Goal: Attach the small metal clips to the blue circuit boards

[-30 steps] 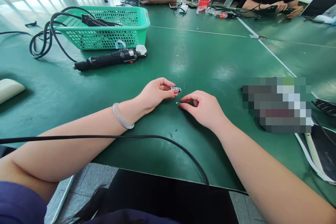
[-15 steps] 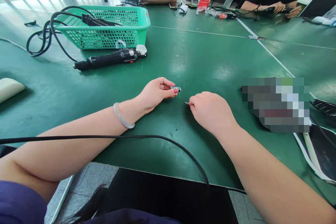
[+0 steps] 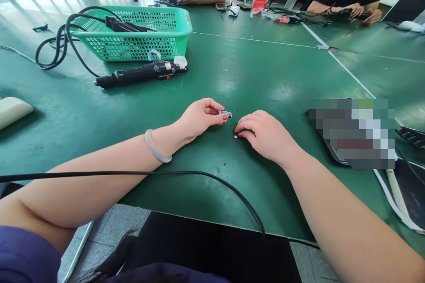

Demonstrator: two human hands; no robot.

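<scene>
Between the thumb and fingers of my left hand (image 3: 203, 117) is a small greyish part (image 3: 225, 114) with a dark end, too small to name. My right hand (image 3: 265, 135) is just to the right of it, low over the green table (image 3: 212, 150). Its thumb and fingertips pinch a tiny piece with a pale tip (image 3: 236, 136), whose kind I cannot make out. The two small pieces are apart. A black cable (image 3: 186, 172) runs across in front of my left forearm and curves down at the table's front edge.
A black electric screwdriver (image 3: 139, 74) lies before a green plastic basket (image 3: 133, 46) holding cables. A pale rounded object (image 3: 13, 112) sits at the left edge. On the right is a blurred dark item (image 3: 352, 132). Two people work across the table.
My right hand has turned so that its thumb and fingertips show, and the pale tip points lower. My left hand keeps its grip almost unmoved. The view has shifted slightly.
</scene>
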